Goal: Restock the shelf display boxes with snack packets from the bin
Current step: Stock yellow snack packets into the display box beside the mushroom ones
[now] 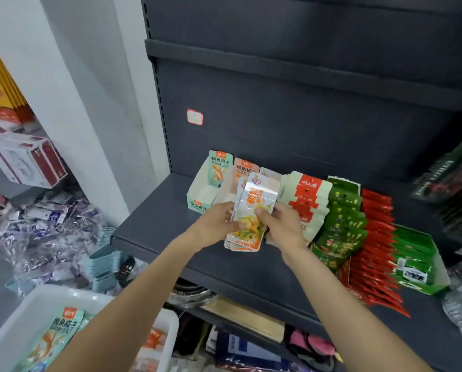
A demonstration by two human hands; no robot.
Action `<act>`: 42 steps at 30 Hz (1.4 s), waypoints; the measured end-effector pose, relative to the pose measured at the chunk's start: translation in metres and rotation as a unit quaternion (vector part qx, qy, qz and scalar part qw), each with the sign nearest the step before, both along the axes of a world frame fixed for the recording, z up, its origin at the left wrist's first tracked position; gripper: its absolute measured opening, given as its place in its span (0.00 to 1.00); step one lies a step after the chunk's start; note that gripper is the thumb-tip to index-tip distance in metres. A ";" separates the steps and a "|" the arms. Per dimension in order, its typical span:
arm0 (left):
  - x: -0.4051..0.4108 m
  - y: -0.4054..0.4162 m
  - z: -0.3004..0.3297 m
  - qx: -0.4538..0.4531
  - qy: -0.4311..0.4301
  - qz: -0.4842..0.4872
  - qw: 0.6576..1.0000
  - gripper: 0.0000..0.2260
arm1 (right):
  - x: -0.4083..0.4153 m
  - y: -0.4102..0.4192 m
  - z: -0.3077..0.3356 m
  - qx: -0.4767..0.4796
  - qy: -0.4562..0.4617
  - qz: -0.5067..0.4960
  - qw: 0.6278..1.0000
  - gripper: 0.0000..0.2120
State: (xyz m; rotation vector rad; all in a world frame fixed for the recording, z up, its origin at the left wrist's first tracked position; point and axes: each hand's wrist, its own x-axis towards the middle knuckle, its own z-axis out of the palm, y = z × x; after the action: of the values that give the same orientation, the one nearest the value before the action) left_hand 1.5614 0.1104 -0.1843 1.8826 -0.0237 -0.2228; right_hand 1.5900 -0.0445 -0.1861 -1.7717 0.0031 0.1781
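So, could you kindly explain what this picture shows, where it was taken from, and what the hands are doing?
There is no machine here: a person wears a camera on the head, looking down at their own bare arms. The left hand and right hand together hold a stack of orange-and-white snack packets above a dark shelf. On the shelf stand a nearly empty teal display box, a peach display box behind the stack, and rows of red-and-white packets, green packets and red packets. At lower left, a white bin holds more packets.
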 end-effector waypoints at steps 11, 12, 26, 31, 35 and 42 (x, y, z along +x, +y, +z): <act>0.111 0.023 0.018 0.040 -0.058 -0.046 0.996 0.15 | 0.102 0.010 0.041 -0.098 -0.090 -0.015 0.991 0.22; 0.116 0.025 0.017 0.042 -0.052 -0.062 0.996 0.14 | 0.107 0.006 0.045 -0.112 -0.116 -0.007 0.987 0.24; 0.167 0.002 -0.001 0.076 -0.049 -0.050 0.995 0.19 | 0.149 -0.037 0.055 -0.144 -0.131 -0.062 0.979 0.03; 0.172 0.014 -0.027 0.186 -0.093 0.005 0.978 0.15 | 0.157 -0.051 0.051 -0.103 -0.135 -0.129 0.977 0.04; 0.176 0.014 -0.044 0.204 -0.071 -0.041 0.976 0.21 | 0.162 -0.047 0.048 -0.110 -0.155 -0.163 0.968 0.02; 0.195 0.012 -0.055 0.342 -0.075 -0.132 0.928 0.33 | 0.169 -0.038 0.047 -0.144 -0.186 -0.173 0.956 0.04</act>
State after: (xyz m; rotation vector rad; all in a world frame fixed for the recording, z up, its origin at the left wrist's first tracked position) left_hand 1.7566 0.1226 -0.2398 2.5923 -0.3443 -0.2947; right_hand 1.7587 -0.0824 -0.1388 -2.0385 0.0717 -0.4314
